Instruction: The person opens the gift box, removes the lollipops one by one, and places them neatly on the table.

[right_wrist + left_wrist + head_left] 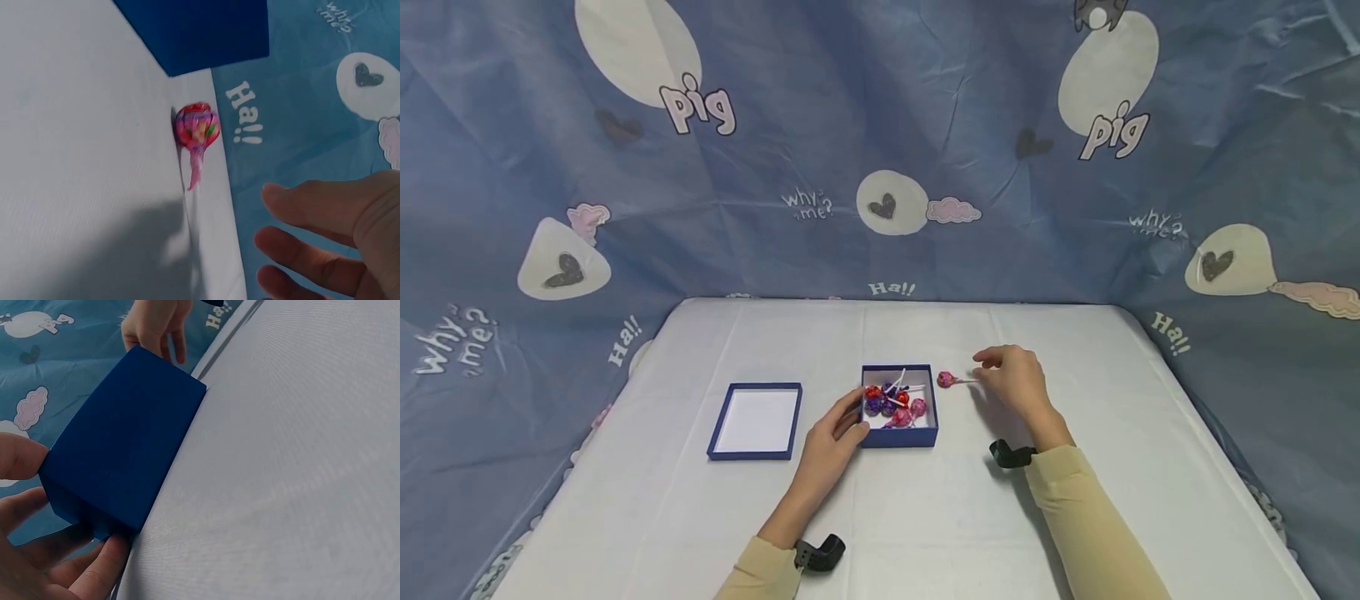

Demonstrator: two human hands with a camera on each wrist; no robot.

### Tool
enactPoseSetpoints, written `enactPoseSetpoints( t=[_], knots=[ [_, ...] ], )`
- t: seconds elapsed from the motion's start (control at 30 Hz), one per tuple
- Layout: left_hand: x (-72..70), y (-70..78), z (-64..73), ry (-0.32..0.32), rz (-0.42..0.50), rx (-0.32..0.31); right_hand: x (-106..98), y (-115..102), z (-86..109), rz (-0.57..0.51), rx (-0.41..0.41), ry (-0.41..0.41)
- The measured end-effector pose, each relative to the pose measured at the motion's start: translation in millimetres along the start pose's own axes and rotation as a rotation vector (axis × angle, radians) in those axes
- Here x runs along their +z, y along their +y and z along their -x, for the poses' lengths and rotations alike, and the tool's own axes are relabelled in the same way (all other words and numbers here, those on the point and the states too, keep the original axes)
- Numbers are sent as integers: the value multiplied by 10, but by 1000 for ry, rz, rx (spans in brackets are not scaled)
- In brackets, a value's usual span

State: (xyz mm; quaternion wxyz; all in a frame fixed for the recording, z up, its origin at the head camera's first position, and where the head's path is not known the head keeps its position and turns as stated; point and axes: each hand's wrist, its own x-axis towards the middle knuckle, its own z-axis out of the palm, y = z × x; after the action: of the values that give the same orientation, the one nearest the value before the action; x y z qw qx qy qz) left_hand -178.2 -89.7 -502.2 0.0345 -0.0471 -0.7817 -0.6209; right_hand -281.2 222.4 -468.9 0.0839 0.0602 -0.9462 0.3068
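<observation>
A blue box (pixel 898 439) with a white inside stands on the table, holding several wrapped lollipops (pixel 901 414) in red, purple and pink. My left hand (pixel 833 432) touches its left side, the thumb by the front corner; in the left wrist view the fingers rest against the box's blue wall (pixel 125 437). One pink-red lollipop (pixel 197 128) lies on the cloth right of the box, its white stick pointing right. My right hand (pixel 1017 385) hovers near the stick's end. In the right wrist view its thumb and fingers (pixel 306 203) are apart with nothing between them.
A blue-rimmed lid (pixel 755 457), white inside, lies left of the box. White cloth (pixel 647 500) covers the table. A printed blue curtain (pixel 820 258) hangs along the back and sides. Both wrists carry black camera mounts (pixel 820 553).
</observation>
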Motion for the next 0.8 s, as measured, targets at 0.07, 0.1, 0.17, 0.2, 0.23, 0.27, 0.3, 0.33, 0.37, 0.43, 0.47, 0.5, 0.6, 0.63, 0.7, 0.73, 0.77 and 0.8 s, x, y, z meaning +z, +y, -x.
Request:
enactPoseSetpoints(
  t=[0.07,0.1,0.17,0.2,0.23,0.27,0.3,0.33,0.37,0.43,0.47,0.5,0.6,0.63,0.7,0.73,0.77,0.8],
  knots=[
    [25,26,3,-1,3,-7,-13,-35,-10,-7,-11,13],
    [33,50,9,-3,-1,-9,-16,-61,-18,-11,-13,15],
    [46,44,9,2,3,-4,-14,-123,-44,-19,-23,16],
    [43,94,25,2,7,-5,-8,-156,-61,-21,-32,17],
    [38,148,43,3,10,-8,-2,-193,-76,-26,-41,14],
    [30,197,60,2,9,-10,3,-232,-87,-34,-48,9],
    [22,227,73,2,9,-8,9,-272,-98,-41,-55,3],
    [16,249,82,2,10,-5,14,-310,-106,-50,-65,0],
    [12,263,89,1,11,-2,19,-348,-110,-57,-72,-4],
    [8,271,92,-3,12,1,27,-423,-113,-76,-84,-10],
    [7,271,92,-4,11,1,31,-462,-111,-86,-86,-12],
    [8,268,91,-5,11,2,35,-501,-106,-94,-89,-14],
    [9,260,89,-4,10,-4,50,-617,-83,-110,-88,-22],
    [7,259,90,-4,10,-7,58,-653,-72,-115,-87,-26],
    [2,262,92,-3,11,-9,82,-720,-49,-125,-88,-37],
    [-2,263,94,-2,12,-10,96,-750,-40,-125,-92,-40],
    [-7,265,96,-2,13,-8,111,-779,-31,-128,-97,-44],
    [-12,268,95,-1,13,-9,127,-803,-24,-131,-106,-47]
  ],
)
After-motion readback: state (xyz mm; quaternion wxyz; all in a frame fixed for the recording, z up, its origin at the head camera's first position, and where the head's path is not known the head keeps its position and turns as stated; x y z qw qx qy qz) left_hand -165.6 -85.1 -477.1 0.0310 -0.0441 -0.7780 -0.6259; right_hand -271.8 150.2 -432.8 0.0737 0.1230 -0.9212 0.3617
